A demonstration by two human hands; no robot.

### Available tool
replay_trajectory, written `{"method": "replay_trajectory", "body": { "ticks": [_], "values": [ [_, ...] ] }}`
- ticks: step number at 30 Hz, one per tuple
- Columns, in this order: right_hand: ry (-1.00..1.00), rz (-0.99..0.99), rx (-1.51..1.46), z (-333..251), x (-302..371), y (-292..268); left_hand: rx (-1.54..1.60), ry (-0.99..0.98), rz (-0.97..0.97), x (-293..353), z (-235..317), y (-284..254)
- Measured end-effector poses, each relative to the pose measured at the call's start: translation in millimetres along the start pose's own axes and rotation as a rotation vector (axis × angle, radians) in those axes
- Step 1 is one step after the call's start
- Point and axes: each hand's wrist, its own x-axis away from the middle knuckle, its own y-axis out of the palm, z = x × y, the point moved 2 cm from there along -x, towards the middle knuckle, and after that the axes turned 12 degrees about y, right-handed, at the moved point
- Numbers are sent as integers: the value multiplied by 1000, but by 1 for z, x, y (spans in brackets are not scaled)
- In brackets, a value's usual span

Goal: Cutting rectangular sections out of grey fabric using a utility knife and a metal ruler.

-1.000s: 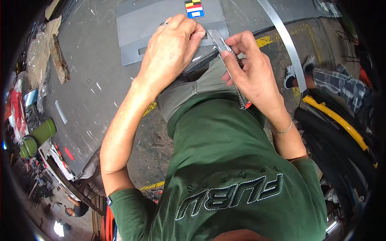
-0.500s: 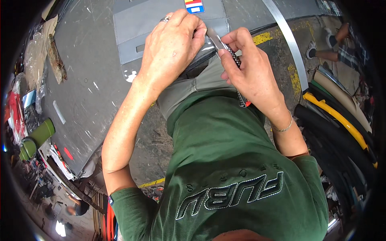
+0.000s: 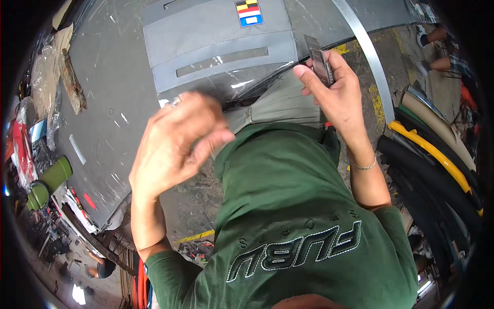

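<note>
My right hand is closed round a utility knife, its flat grey metal end pointing up and away from me. My left hand is lifted in front of my waist, over the table's near edge. Its fingers are bent and blurred by motion, the thumb stands apart, and nothing shows in it. Beyond both hands lies a grey stitched panel with long slots cut in it. A small patch of coloured blocks sits on that panel.
The dark, scuffed tabletop carries plastic wrap and a worn brown strip at left. A green roll lies by its left edge. A metal strip crosses at right, near several material rolls. Another person's legs show at far right.
My left hand has come away from the knife's tip, back toward me and to the left. My right hand has moved slightly right and turned the knife more upright. The panel's slot is now uncovered.
</note>
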Motion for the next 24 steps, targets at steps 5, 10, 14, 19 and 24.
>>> {"method": "replay_trajectory", "body": {
  "ticks": [5, 10, 14, 19, 24],
  "values": [
    [-50, -8, -211, -2, -3, 13, -493, 67, 202, -31, -33, -14],
    [-360, 220, 219, -27, -25, -23, -662, -45, 145, -48, -47, 7],
    [-585, 268, 505, -26, -25, -38, -665, -76, 123, -67, -35, 2],
    [-532, 133, 499, -42, -4, -20, -380, 167, 129, -119, -54, 0],
    [-510, 81, 470, -51, -6, -18, -22, 656, 454, -127, -81, 11]
  ]
}}
